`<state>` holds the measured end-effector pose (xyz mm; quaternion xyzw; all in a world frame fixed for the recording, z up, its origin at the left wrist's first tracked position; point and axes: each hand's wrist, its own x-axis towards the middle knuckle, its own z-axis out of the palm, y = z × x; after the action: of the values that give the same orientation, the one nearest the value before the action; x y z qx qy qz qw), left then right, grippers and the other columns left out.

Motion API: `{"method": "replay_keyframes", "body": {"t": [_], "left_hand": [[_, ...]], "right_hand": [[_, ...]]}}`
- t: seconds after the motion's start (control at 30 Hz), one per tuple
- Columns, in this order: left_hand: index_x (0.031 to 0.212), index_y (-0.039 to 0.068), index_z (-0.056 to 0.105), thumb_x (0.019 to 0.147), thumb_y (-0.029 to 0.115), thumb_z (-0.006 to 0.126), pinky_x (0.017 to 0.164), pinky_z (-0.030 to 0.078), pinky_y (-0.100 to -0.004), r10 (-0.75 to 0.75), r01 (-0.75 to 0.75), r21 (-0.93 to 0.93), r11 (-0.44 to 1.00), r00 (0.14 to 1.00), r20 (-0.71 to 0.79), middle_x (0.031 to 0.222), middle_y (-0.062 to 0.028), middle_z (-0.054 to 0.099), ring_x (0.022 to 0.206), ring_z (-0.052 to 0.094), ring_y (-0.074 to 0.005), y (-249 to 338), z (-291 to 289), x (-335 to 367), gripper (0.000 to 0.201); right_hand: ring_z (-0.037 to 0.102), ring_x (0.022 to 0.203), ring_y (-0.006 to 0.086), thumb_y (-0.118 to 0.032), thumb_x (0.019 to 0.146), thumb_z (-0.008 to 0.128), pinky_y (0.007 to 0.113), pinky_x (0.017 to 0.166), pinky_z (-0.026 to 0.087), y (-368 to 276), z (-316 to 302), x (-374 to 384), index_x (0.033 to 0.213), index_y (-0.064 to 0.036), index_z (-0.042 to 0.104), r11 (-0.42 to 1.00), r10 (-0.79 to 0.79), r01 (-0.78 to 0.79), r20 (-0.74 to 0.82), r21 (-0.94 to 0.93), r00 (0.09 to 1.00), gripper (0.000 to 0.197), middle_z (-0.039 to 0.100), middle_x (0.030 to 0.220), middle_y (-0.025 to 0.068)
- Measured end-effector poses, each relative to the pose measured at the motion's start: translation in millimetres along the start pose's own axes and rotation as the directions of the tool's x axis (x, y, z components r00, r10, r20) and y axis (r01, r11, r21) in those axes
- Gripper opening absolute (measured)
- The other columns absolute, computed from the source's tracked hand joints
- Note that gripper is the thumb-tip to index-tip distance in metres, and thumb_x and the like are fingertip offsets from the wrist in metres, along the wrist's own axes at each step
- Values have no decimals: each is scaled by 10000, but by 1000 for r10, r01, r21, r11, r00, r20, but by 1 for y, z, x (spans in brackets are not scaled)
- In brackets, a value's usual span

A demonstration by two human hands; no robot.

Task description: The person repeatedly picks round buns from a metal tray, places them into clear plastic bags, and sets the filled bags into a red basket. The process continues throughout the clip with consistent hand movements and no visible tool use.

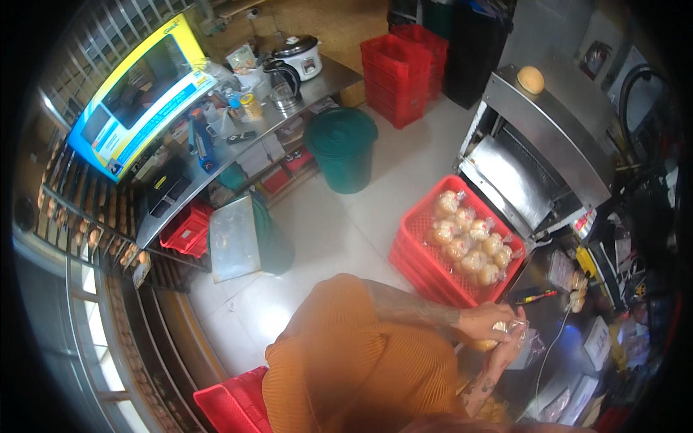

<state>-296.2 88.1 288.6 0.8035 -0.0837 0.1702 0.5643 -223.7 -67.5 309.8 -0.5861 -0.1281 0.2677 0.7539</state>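
Both my hands meet over the metal worktop, beside a red crate [401,252]. My left hand [485,321] is closed around the upper part of a clear plastic bag of bread rolls [485,345]. From below, my right hand [510,349] grips the same bag, its fingertips at the crinkled plastic. My hands cover much of the bag, so how many rolls it holds is hidden. Several bagged rolls [473,261] lie in the crate just beyond my left hand. Below my right forearm, loose golden rolls [497,411] show in part.
A metal machine [559,130] with one roll [530,79] on top stands beyond the crate. On the worktop lie a pen [535,296], a pale cable [550,353] and plastic packs. Green bins [339,148], stacked red crates [393,79] and bread racks [79,224] stand around the floor.
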Motion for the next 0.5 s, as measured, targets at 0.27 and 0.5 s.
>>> {"method": "replay_keyframes", "body": {"t": [0.27, 0.5], "left_hand": [[1242, 66, 789, 947, 71, 726, 1009, 570, -459, 182, -183, 14, 983, 981, 67, 1295, -138, 720, 1174, 699, -332, -16, -23, 35, 302], [1096, 97, 780, 865, 165, 776, 1038, 510, -515, 200, -374, 316, 872, 861, 468, 1286, -118, 618, 1247, 605, -366, -56, -36, 83, 241]], "right_hand": [[658, 1233, 271, -268, 1147, 521, 398, 1113, 486, 6, -28, 20, 1388, 76, 635, 992, 105, -100, -60, 81, 993, 436, 696, 1351, 180], [716, 986, 203, -543, 1084, 635, 353, 899, 563, -2, -80, 39, 1102, -8, 717, 833, 531, -551, -194, -62, 825, 541, 736, 1032, 107]]}}
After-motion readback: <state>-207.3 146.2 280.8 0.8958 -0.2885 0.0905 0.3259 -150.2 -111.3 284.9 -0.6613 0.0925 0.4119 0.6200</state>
